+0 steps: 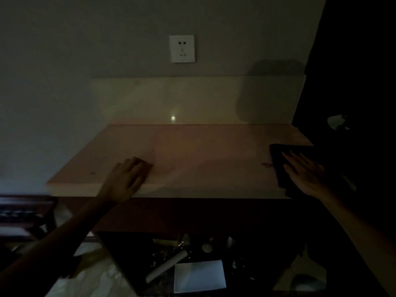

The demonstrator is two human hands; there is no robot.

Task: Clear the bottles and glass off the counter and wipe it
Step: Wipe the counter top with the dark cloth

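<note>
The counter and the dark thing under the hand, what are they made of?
The counter looks like polished stone or a stone lookalike: pale, smooth, with a thick front edge. The matching back panel mirrors a spot of light. The dark cloth under the right hand seems soft fabric, lying flat and dull. The dim light leaves this unsure.

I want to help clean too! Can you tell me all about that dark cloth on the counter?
The dark cloth looks soft, maybe fabric, and lies flat at the right end of the pale counter, its near edge at the counter's front edge. The right hand rests on it, palm down, fingers spread. In the dim light its colour is unclear.
</note>
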